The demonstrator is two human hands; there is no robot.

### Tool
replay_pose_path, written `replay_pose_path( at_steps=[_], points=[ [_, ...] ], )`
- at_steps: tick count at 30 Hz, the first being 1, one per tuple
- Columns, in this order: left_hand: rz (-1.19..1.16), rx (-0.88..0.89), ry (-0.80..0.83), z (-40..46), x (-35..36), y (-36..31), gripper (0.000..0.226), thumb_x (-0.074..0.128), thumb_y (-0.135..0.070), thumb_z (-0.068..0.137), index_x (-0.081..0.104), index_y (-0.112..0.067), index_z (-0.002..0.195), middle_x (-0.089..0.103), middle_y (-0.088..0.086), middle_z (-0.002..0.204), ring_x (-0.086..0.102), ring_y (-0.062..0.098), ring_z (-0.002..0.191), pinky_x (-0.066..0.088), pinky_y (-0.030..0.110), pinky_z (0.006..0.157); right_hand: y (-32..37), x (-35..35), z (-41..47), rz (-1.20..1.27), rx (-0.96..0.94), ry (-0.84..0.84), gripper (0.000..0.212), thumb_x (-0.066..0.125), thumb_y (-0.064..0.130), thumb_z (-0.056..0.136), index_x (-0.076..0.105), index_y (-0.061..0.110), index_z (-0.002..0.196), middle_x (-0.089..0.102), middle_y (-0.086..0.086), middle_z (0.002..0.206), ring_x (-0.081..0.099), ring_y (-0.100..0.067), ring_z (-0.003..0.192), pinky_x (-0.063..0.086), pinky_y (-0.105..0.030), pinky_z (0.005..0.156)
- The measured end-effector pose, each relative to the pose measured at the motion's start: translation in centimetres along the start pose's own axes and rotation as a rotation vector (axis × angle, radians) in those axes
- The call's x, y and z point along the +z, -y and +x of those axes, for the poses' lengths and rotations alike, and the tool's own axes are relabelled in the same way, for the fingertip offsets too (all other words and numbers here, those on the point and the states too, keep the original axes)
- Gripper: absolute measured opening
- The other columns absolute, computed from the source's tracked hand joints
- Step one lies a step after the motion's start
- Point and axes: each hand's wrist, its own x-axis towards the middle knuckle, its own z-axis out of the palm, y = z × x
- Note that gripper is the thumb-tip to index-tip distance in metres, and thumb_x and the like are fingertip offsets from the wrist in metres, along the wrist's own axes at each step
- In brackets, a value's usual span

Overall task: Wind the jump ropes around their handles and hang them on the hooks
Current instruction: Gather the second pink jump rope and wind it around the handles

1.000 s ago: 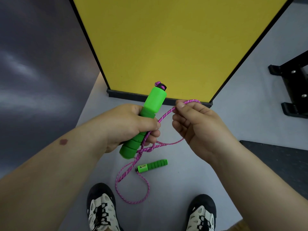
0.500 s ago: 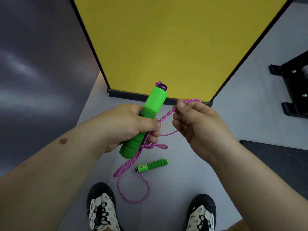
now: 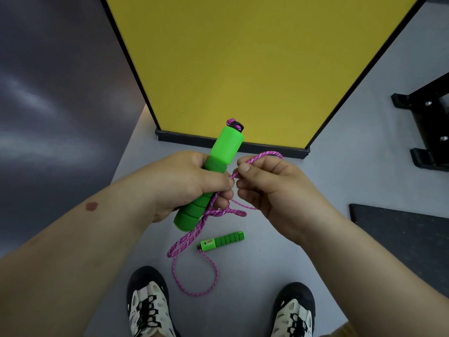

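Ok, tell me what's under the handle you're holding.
On the floor below the held handle lie the second handle and a pink rope loop. Nothing there is covered.

Lighting: bright, even, diffuse; source direction could not be told. Shadows: faint and soft beneath the shoes (image 3: 148, 305). Glare: pale smeared streaks across the dark wall (image 3: 48, 105) at left. Focus: centre sharp; forearms near the lower corners soft. Distortion: wide-angle, yellow panel (image 3: 255, 64) edges splayed outward.
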Motion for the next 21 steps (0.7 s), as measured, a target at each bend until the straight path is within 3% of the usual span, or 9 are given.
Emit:
replay_pose_path(
  at_steps=[11, 18, 21],
  points=[
    [-0.019, -0.005, 0.010, 0.3, -0.1, 0.2, 0.010, 0.071, -0.009, 0.091, 0.067, -0.003, 0.100, 0.075, 0.010, 0.082, 0.071, 0.019, 0.071, 0.057, 0.025, 0.063, 1.0, -0.9, 0.6, 0.109, -0.072, -0.178, 0.007, 0.066, 0.010, 0.094, 0.072, 0.010, 0.094, 0.066, -0.006, 0.077, 0.062, -0.014, 0.068, 0.056, -0.025, 0.068],
    [0.011, 0.013, 0.004, 0.1, 0.0, 0.2, 0.011, 0.070, -0.009, 0.092, 0.068, -0.003, 0.101, 0.076, 0.011, 0.083, 0.072, 0.019, 0.072, 0.060, 0.027, 0.067, 0.2, -0.1, 0.1, 0.066, 0.022, 0.006, 0.004, 0.067, 0.012, 0.092, 0.070, 0.010, 0.094, 0.066, -0.005, 0.076, 0.062, -0.013, 0.067, 0.056, -0.025, 0.066],
    [0.013, 0.014, 0.004, 0.1, 0.1, 0.1, 0.012, 0.070, -0.009, 0.092, 0.069, -0.003, 0.102, 0.076, 0.010, 0.082, 0.071, 0.018, 0.071, 0.059, 0.025, 0.063, 0.0, 0.1, 0.0, 0.019, 0.020, 0.011, 0.004, 0.067, 0.011, 0.092, 0.071, 0.010, 0.091, 0.066, -0.005, 0.075, 0.062, -0.012, 0.068, 0.056, -0.024, 0.067]
  ],
)
